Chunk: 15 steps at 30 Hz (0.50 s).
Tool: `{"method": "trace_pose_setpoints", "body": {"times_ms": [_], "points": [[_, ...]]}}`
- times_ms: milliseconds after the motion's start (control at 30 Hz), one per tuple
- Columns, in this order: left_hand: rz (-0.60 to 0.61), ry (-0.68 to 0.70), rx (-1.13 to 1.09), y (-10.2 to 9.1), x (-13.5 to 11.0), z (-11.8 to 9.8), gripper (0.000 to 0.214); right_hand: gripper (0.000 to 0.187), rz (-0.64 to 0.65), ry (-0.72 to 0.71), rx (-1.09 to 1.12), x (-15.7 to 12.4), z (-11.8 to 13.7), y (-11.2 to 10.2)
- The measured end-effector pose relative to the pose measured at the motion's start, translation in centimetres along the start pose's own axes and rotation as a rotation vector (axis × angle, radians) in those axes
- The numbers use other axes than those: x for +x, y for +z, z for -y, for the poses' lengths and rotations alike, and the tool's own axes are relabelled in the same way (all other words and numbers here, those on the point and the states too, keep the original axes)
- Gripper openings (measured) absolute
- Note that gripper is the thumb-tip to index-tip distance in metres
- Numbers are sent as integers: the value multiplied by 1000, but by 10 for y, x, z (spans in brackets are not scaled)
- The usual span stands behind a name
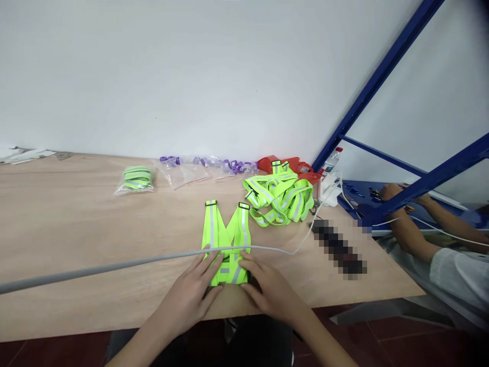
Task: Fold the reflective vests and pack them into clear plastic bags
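The lime-yellow reflective vest (224,271) lies flat close to the front edge of the tabletop (95,239), its long axis running from that edge toward the back one. Its two straps spread in a V, their black buckles (211,203) pointing at the wall, the broad end toward the person. A pale cable (153,259) crosses my sight of it; I can't tell whether they touch. Near the back edge, a clear bag (138,177) with folded bands sits to the left, and a heap of similar straps (301,199) to the right. The bottle (332,160) past the heap wears a label too small to read from here. The left hand (198,285) rests on the vest's left side, fingers extended and slightly parted; the right hand (267,285) mirrors it opposite, thumb apart from the fingers.
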<state>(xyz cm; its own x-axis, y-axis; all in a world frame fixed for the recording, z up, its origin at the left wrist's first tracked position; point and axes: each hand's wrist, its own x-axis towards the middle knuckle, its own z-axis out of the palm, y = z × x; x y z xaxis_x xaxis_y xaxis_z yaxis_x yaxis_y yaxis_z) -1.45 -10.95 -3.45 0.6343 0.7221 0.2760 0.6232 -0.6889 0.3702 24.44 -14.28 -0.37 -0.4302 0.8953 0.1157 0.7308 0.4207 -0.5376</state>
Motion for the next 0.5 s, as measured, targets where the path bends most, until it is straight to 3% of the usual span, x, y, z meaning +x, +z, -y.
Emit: {"method": "trace_pose_setpoints", "body": {"times_ms": [133,367,500], "points": [[4,19,-71,-4,-1,-1,55,50,4,2,-18,-2,-3,7],[94,-93,-297,-24,-1,-2,57,43,-29,-77,-70,-10,-1,6],[137,-38,-321,-34,0,6,50,38,-66,-113,-65,-9,1,1]]}}
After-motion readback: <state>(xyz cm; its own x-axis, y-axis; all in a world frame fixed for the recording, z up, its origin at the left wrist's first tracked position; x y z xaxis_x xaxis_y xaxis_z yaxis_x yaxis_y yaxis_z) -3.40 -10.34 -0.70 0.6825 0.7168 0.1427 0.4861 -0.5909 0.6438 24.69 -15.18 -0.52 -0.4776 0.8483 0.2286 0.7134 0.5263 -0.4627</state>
